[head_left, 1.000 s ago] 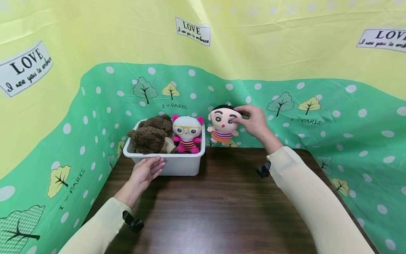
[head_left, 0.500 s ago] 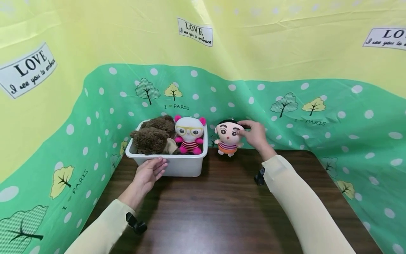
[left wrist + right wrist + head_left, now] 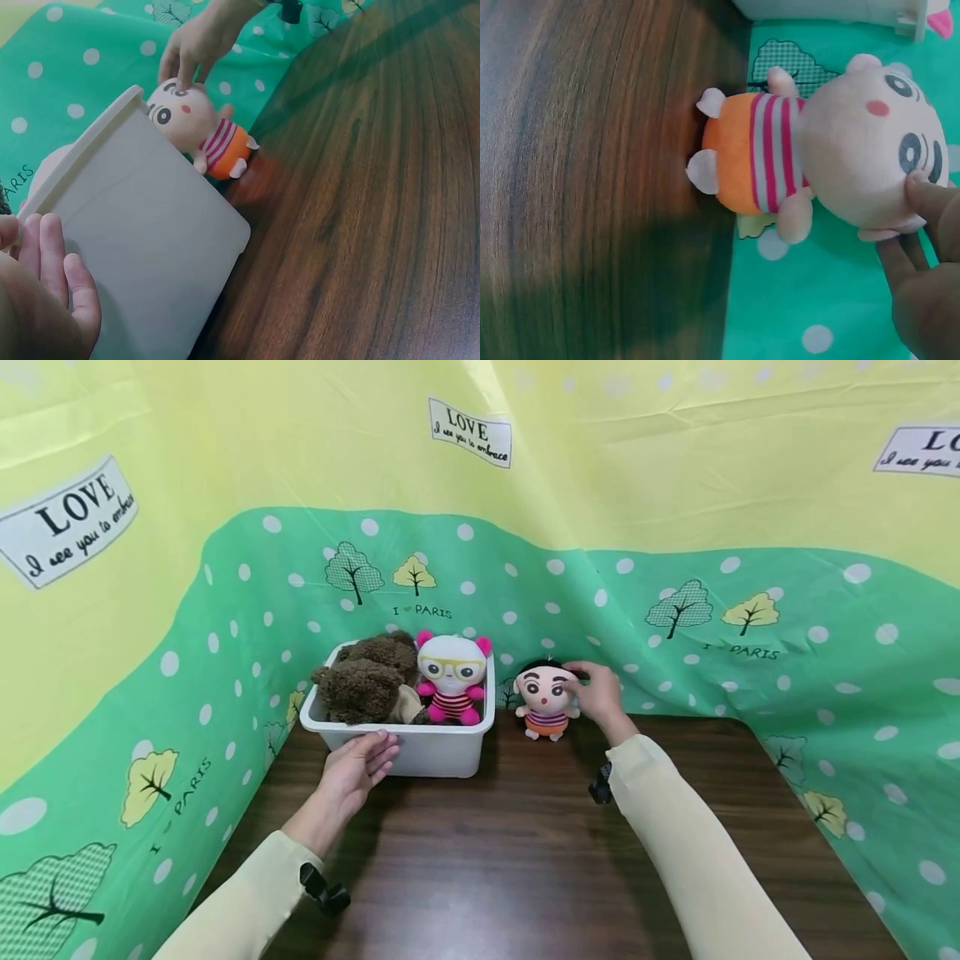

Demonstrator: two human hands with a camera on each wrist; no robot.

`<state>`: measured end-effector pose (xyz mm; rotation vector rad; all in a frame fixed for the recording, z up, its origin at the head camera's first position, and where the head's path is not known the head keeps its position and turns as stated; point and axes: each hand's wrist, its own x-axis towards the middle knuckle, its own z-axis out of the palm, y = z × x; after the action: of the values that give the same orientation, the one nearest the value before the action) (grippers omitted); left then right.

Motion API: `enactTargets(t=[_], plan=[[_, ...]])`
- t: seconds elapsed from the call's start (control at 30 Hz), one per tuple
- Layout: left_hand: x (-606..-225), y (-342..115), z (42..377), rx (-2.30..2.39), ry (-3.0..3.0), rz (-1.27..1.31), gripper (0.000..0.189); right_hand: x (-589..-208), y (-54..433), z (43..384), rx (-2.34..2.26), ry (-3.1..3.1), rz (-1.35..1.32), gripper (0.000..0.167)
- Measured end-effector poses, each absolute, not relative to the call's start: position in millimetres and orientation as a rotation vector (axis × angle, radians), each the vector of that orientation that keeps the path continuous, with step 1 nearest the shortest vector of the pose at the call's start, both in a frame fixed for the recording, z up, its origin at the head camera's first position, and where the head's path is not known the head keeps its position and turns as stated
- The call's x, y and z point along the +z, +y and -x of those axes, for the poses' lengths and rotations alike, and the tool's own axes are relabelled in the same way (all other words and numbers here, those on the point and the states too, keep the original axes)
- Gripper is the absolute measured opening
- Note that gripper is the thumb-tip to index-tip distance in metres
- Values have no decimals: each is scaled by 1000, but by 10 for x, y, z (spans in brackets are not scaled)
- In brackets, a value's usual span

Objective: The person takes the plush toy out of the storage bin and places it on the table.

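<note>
A plush boy doll (image 3: pixel 544 697) with black hair, a striped top and orange shorts is upright against the backdrop, its feet right at the tabletop. My right hand (image 3: pixel 598 691) pinches the side of its head, thumb on the face near one eye, as the right wrist view (image 3: pixel 930 277) shows. To the left stands a white plastic bin (image 3: pixel 420 756). My left hand (image 3: pixel 356 772) holds the front rim, its fingers against the outer wall. Inside the bin are brown curly plush toys (image 3: pixel 358 692) and a pink-and-white panda plush (image 3: pixel 452 681) with yellow glasses.
A dark wood table (image 3: pixel 480 860) stretches in front of the bin and the doll. Green and yellow printed fabric (image 3: pixel 697 610) encloses the back and sides. A black band mount (image 3: pixel 324 889) sits on the left wrist.
My right hand has lowered the boy doll from in front of the backdrop down to the tabletop, right of the bin. The left hand stays at the bin's rim.
</note>
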<state>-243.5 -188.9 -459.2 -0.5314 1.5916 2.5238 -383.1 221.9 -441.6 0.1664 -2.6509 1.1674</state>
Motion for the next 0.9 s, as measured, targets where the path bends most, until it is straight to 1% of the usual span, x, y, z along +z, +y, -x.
enactTargets(t=[0.2, 0.5, 0.9], plan=[[-4577, -1887, 2435, 2514, 1594, 579, 6, -4485, 2206, 3909, 1160, -2644, -114, 37], [-4580, -1874, 2433, 2494, 1633, 598, 10, -4469, 2243, 3957, 1200, -2630, -33, 37], [-4558, -1867, 2408, 2508, 1630, 592, 6, -4338, 2351, 3859, 1185, -2662, -185, 41]])
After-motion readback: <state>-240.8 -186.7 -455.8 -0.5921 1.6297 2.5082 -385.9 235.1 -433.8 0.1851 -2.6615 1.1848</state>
